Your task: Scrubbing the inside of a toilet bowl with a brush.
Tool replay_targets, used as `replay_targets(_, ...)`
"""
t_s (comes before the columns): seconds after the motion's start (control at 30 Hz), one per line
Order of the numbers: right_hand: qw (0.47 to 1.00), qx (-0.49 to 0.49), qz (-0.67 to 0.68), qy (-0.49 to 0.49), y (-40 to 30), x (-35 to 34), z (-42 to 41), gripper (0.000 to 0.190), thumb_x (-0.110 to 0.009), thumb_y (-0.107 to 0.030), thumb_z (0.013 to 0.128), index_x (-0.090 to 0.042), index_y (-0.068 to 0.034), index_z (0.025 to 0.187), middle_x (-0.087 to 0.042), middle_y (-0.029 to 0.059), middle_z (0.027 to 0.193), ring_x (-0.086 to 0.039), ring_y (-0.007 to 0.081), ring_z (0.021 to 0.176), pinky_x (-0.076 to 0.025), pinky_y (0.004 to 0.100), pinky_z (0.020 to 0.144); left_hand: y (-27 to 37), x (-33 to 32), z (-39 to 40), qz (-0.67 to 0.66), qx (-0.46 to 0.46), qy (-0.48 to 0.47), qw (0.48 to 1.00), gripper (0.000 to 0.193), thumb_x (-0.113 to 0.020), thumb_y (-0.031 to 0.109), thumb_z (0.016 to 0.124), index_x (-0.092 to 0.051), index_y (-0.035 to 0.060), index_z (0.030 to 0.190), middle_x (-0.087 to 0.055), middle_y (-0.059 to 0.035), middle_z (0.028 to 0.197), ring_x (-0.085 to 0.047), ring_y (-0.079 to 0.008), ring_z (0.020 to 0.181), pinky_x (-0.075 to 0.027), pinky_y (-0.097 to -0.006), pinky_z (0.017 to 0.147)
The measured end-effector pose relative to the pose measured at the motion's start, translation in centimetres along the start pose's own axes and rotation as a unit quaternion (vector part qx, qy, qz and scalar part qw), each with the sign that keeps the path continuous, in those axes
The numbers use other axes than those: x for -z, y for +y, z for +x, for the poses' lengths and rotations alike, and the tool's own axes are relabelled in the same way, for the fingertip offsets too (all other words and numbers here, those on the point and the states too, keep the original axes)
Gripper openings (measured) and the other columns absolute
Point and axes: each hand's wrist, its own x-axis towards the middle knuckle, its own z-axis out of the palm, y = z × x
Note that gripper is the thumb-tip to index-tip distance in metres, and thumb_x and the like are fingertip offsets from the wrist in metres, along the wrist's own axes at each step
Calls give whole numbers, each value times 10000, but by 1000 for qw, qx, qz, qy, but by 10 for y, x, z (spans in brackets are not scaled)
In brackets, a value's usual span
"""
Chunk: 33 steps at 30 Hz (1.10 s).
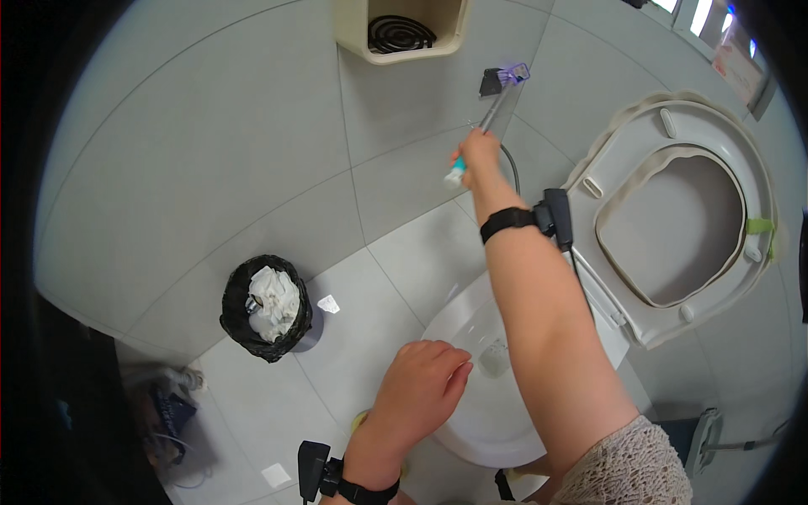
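Note:
My right hand (478, 154) is closed around the teal and white end of a long-handled tool, which looks like a brush. Its thin metal shaft (493, 115) slants up to a purple head (515, 74), which is right by a small dark wall holder (490, 83); whether the two touch I cannot tell. Over the left rim of the white toilet bowl (483, 416), my left hand (421, 385) hangs palm down, fingers loosely curled, its palm hidden. Some water (494, 358) lies in the bowl. The toilet seat with a padded cover (672, 120) stands raised at the right.
A bin lined with a black bag (230, 315) holds crumpled white tissue (276, 303). Paper scraps (328, 304) lie on the tiled floor. A cream wall box (351, 31) with a black coil is above. A grey hose (514, 167) runs along the wall.

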Motion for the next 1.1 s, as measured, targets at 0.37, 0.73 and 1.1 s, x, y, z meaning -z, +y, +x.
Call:
replay_targets(0.37,945,-156,286,-35,26,-8,-37,184,-364,-231,940,-375,-49,919,-449,61,687,-437,147,512,-379,295,439,2,-1,-3,2,-18,5,1000,87,-606,102,793,-626,48,859,-625,-99,807,-590,-282,782,-456,-372,757)
replay_targets(0.73,930,-127,333,-92,-24,-40,-115,150,-325,-269,946,-367,-126,955,-448,40,696,-434,140,497,-371,301,423,8,3,-3,-2,-17,1,1000,81,-600,108,796,-628,53,849,-625,-100,812,-587,-282,798,-451,-372,769)
replay_targets(1.1,992,-69,83,-64,26,-21,-99,133,-341,-256,940,-370,-128,966,-448,33,640,-423,141,430,-368,297,369,5,4,-6,-15,-23,7,1000,92,-593,120,804,-623,54,860,-625,-96,817,-584,-275,802,-445,-372,779)
